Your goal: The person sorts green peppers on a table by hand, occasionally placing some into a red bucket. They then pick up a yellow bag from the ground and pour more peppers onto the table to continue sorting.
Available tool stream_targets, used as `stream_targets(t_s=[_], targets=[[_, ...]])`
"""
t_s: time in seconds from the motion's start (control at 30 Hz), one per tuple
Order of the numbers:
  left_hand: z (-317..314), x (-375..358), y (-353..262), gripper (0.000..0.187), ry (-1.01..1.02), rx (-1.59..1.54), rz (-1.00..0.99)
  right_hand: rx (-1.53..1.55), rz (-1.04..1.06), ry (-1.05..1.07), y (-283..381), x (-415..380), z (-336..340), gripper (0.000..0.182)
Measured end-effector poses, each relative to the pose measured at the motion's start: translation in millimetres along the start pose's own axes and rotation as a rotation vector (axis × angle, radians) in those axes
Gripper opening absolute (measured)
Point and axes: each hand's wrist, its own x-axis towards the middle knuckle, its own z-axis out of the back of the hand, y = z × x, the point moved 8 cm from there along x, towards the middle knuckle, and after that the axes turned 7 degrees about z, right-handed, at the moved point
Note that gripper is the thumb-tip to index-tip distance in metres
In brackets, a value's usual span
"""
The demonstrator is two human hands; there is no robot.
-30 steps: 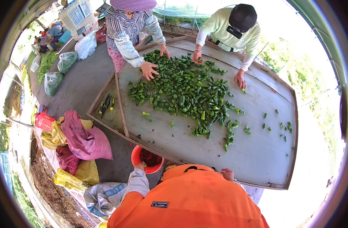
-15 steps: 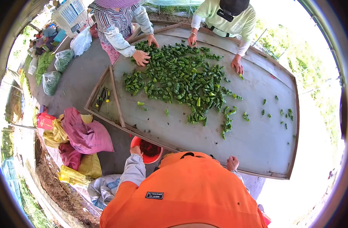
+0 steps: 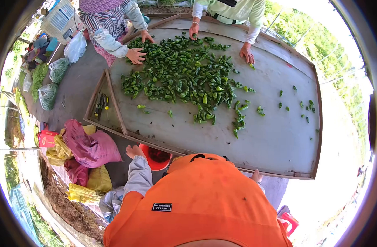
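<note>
My left hand (image 3: 135, 152) is over the near table edge, just left of a red bucket (image 3: 157, 163) with dark contents. Its fingers look slightly apart and nothing shows in them. At the near rim, right of my orange-clad body, my right hand (image 3: 257, 176) is partly hidden, and its fingers are hard to make out. Across the large grey table (image 3: 262, 144), a broad heap of green peppers (image 3: 184, 74) is spread out, well beyond both my hands. Small clusters of peppers (image 3: 239, 119) trail towards me and to the right.
Two people work across the table; hands of one (image 3: 136, 55) touch the heap, and a hand of the other (image 3: 246, 53) rests right of it. Tools (image 3: 101, 103) lie behind a wooden strip in the left corner. Pink and yellow sacks (image 3: 91, 148) stand on the ground at left.
My left hand has moved left, away from the bucket's rim. My right hand has drawn lower and more behind my body. The view has shifted slightly; the pepper heap looks the same.
</note>
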Motion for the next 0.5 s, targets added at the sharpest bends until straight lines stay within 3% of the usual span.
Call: stream_targets(t_s=[0.03, 0.17, 0.2, 0.23, 0.3, 0.37, 0.47, 0.5], targets=[[31, -28, -52, 0.034, -0.153, 0.06, -0.088, 0.038, -0.063, -0.028, 6, -14, 1, 0.044], [18, -21, -89, 0.034, -0.095, -0.012, -0.275, 0.042, -0.073, 0.071, 2, -3, -3, 0.046], [15, -21, -94, 0.031, -0.094, -0.171, -0.256, 0.014, -0.058, 0.096, 1, 0, -3, 0.047], [7, -20, -107, 0.029, -0.161, -0.021, -0.455, -0.026, -0.06, 0.169, 4, -2, -6, 0.046], [-21, -15, -102, 0.025, 0.058, -0.24, -0.277, -0.094, -0.058, 0.274, 7, -2, -11, 0.046], [-40, -19, -104, 0.026, 0.121, -0.269, -0.341, -0.074, -0.105, 0.274, 6, -2, -13, 0.045], [-72, -24, -94, 0.029, 0.37, -0.336, 0.016, -0.001, -0.187, 0.226, 2, -1, -15, 0.044], [-80, -25, -95, 0.035, 0.415, -0.358, 0.053, 0.019, -0.211, 0.211, 1, -1, -14, 0.043]])
